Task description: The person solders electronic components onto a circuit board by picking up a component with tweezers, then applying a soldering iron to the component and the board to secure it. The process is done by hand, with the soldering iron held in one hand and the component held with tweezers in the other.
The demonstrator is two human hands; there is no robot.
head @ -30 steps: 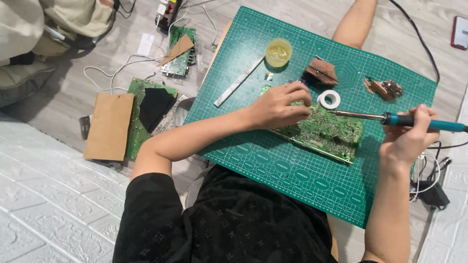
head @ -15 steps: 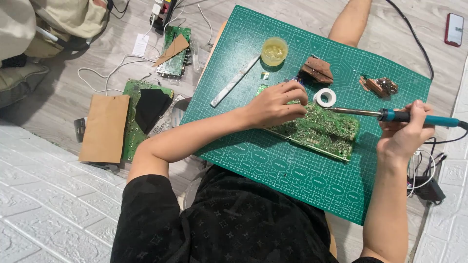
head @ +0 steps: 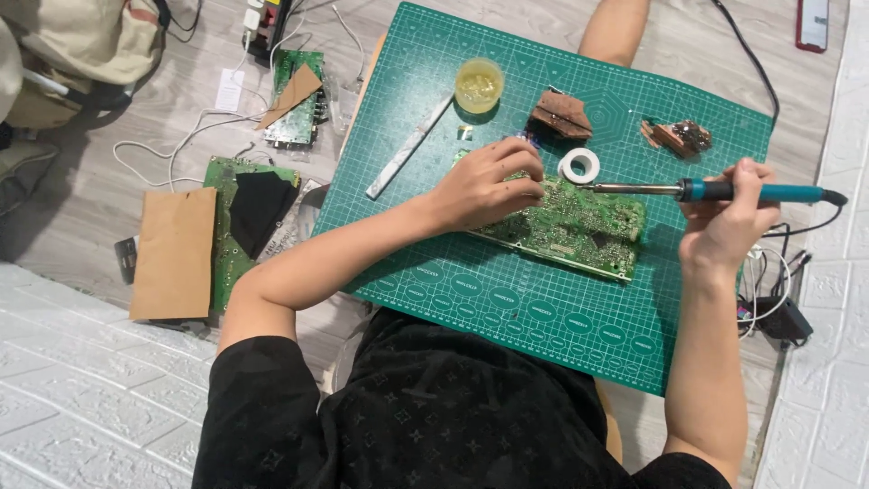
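Observation:
A green circuit board (head: 584, 222) lies on a green cutting mat (head: 507, 290). My left hand (head: 489, 184) rests on the board's left end, fingers curled and pinching something thin that is too small to make out. My right hand (head: 724, 226) grips a soldering iron (head: 715, 190) with a teal handle, held level above the board. Its metal tip points left and ends just below a white tape roll (head: 579, 166).
A yellow pot of paste (head: 479, 85), a white strip (head: 409, 149) and two brown scraps (head: 561, 115) (head: 679, 138) lie on the mat. Left of it on the floor are other circuit boards (head: 294, 100), brown cardboard (head: 172, 254) and white cables (head: 181, 145). A plug and cords (head: 778, 312) sit at right.
The view has shifted slightly. The soldering iron and my right hand have stayed near the tape roll. My left hand remains on the board.

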